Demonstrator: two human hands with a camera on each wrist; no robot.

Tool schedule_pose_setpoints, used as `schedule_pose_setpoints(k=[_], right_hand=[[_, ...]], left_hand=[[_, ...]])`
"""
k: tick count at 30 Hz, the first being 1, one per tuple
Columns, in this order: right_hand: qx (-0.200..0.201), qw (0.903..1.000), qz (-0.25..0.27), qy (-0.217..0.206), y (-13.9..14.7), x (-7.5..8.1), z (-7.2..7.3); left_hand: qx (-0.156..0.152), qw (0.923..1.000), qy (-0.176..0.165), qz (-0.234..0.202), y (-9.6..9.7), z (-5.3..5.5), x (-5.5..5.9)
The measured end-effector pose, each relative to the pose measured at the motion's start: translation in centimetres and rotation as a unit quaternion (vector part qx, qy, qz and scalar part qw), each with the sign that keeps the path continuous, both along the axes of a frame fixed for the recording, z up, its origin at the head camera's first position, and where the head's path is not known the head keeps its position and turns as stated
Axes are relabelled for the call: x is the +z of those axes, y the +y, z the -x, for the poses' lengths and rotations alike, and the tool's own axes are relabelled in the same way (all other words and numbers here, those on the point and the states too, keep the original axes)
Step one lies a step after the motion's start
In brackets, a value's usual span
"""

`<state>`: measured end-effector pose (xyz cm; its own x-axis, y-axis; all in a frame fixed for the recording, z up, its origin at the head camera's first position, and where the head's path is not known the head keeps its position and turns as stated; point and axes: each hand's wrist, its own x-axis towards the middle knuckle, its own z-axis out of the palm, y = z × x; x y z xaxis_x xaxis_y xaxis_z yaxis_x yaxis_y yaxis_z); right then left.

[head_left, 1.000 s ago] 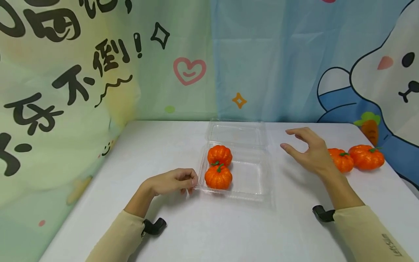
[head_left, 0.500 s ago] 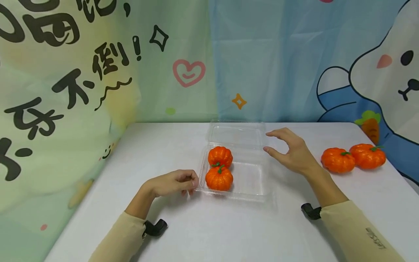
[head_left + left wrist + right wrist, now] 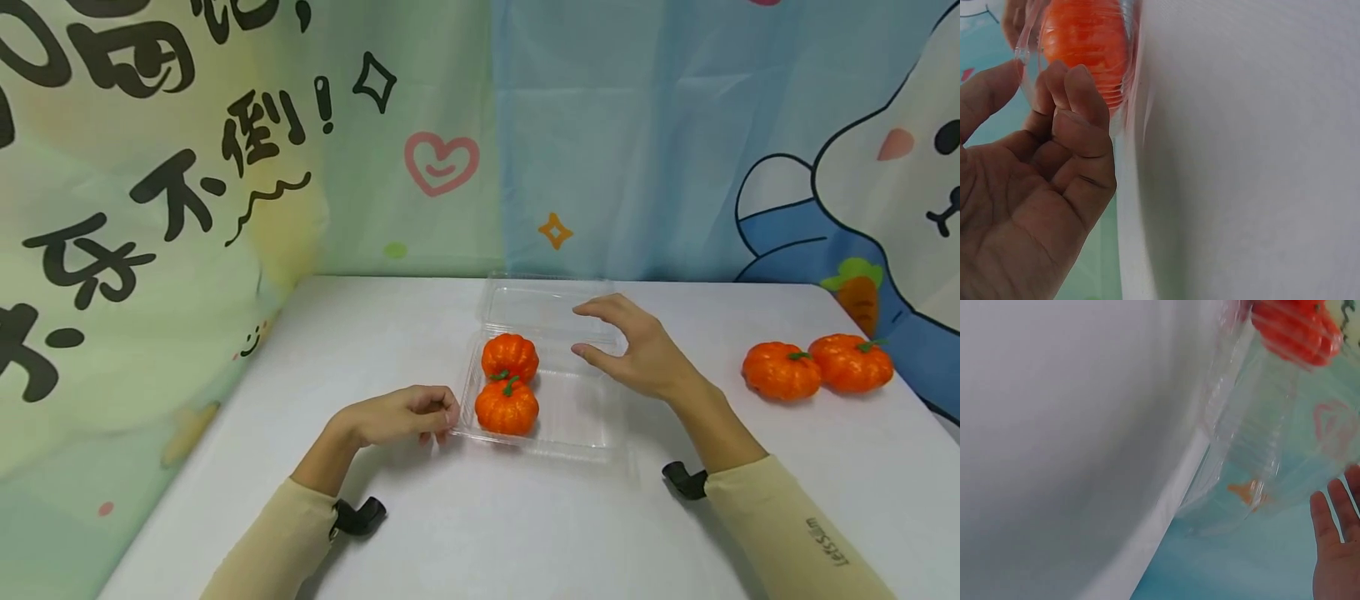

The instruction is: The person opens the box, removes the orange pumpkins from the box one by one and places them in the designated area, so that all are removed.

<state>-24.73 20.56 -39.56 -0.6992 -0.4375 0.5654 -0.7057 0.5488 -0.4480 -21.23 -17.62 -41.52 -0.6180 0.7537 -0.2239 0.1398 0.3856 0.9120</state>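
A clear plastic clamshell box (image 3: 570, 417) lies with its lid (image 3: 536, 304) folded back. Two small orange pumpkins (image 3: 507, 408) sit one behind the other in its left half. My left hand (image 3: 401, 417) pinches the box's front left corner between thumb and curled fingers; in the left wrist view, its fingers (image 3: 1082, 103) are close to the box wall with a pumpkin (image 3: 1085, 37) behind it. My right hand (image 3: 633, 346) hovers over the box's right side, thumb and fingers spread apart and holding nothing. In the right wrist view, only some right-hand fingers (image 3: 1335, 519) show, beside the box wall.
Two more orange pumpkins (image 3: 782, 371) rest side by side on the right of the white table (image 3: 480, 533). A printed cloth backdrop (image 3: 585, 125) hangs behind the table and along its left side.
My right hand has moved left, from in front of the right-hand pumpkins to above the box, its fingers still spread. The left hand stays at the box corner.
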Motion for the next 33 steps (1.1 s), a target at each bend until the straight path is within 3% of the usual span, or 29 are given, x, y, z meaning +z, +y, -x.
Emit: schedule_pose_setpoints(k=[9,19,33], right_hand=[[0.039,0.9991,-0.015,-0.006,-1.5,-0.2,0.1],[0.081,0.9940,-0.034,-0.064,-3.3,0.0,0.0],[0.088,0.9861,-0.097,-0.102,-5.1,-0.2,0.0]], left_hand=[[-0.002,1.0000,0.002,-0.002,0.1,0.0,0.0],[-0.003,1.0000,0.003,-0.003,0.1,0.1,-0.1],[-0.001,1.0000,-0.001,-0.004,0.1,0.0,-0.1]])
